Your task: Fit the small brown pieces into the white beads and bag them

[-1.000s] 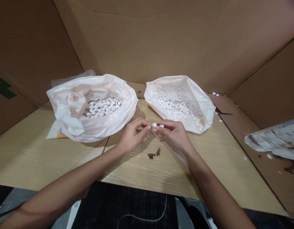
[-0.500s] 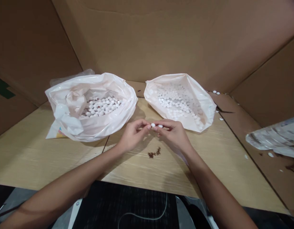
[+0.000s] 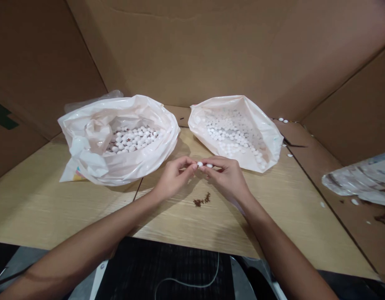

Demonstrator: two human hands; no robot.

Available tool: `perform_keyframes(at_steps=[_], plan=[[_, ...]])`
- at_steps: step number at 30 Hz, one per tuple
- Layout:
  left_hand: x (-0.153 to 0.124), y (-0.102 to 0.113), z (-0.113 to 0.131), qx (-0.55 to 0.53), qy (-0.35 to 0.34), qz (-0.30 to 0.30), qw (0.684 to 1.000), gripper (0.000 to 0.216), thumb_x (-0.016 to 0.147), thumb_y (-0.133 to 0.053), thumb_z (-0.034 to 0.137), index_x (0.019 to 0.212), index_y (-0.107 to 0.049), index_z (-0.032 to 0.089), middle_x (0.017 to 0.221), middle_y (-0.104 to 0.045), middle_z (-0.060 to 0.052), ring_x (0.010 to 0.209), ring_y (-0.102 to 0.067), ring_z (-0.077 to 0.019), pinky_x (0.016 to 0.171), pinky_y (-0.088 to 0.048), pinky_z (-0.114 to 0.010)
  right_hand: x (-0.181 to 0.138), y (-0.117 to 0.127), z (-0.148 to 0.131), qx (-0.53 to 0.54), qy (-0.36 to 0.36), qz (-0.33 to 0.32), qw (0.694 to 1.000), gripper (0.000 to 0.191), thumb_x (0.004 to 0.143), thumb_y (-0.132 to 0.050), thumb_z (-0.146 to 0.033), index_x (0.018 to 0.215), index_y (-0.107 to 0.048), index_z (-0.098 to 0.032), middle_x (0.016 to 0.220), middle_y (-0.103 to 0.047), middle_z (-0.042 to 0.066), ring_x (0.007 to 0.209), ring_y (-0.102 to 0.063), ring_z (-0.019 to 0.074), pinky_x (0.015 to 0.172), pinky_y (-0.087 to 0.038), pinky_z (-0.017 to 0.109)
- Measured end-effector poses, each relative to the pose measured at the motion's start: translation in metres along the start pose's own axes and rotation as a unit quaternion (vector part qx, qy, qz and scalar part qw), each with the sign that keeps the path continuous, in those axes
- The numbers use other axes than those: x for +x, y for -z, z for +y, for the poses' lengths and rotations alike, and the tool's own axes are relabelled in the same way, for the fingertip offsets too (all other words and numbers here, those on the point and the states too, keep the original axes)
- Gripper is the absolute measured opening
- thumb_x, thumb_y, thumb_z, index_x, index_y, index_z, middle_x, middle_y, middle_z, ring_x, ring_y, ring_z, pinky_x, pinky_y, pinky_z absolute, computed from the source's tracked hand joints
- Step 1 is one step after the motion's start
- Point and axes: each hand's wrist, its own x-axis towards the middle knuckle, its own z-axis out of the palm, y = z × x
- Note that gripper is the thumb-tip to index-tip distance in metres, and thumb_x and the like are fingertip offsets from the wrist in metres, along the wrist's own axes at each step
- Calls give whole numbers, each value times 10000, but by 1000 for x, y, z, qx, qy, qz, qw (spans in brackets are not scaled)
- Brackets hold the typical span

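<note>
In the middle of the table my left hand (image 3: 176,175) and my right hand (image 3: 227,174) meet fingertip to fingertip. Both are closed in a pinch. Between the fingertips sits a small white ball (image 3: 199,164), gripped by my right thumb and finger and touching my left fingertips. Whatever my left fingers pinch against it is too small to make out. A second white ball (image 3: 209,166) is tucked among my right fingers. Just below the hands, a small heap of brown star-shaped pieces (image 3: 197,203) lies on the wooden tabletop (image 3: 173,229).
At left stands an open white plastic bag (image 3: 142,164) of white balls, some with brown stars. Another open bag (image 3: 270,141) with white balls leans at right. A clear plastic-wrapped bundle (image 3: 351,178) lies far right. Cardboard walls (image 3: 195,54) surround the table.
Almost nothing differs. Both hands keep the same place and pinch, and the white balls between the fingers have barely shifted.
</note>
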Motion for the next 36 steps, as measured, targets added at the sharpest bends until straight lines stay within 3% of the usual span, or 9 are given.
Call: perform_keyframes(at_steps=[12,28,36], plan=[[1,-4,4,-86,9,-8,996,204,864,-610,315,960,-652,140,962,-712,-97,807,-670,-153,724,-539,-279,-1,0,-1,-47,27,7,998,153,803,-678,-223,916,-765,-277,876,-719,41,799,-648,188,596,-509,290],[1,-5,4,-120,24,-9,992,194,839,-636,320,910,-644,140,847,-695,-56,748,-646,-123,701,-539,-250,-3,-1,-11,-96,76,-6,992,176,845,-617,-180,913,-757,-263,858,-710,29,784,-644,173,646,-497,297],[1,-5,4,-115,18,-3,993,264,814,-671,384,889,-638,133,835,-705,-69,778,-662,-159,725,-536,-273,-5,-3,-13,-108,102,-2,989,210,854,-593,-164,938,-753,-271,859,-705,28,781,-638,177,649,-491,300]])
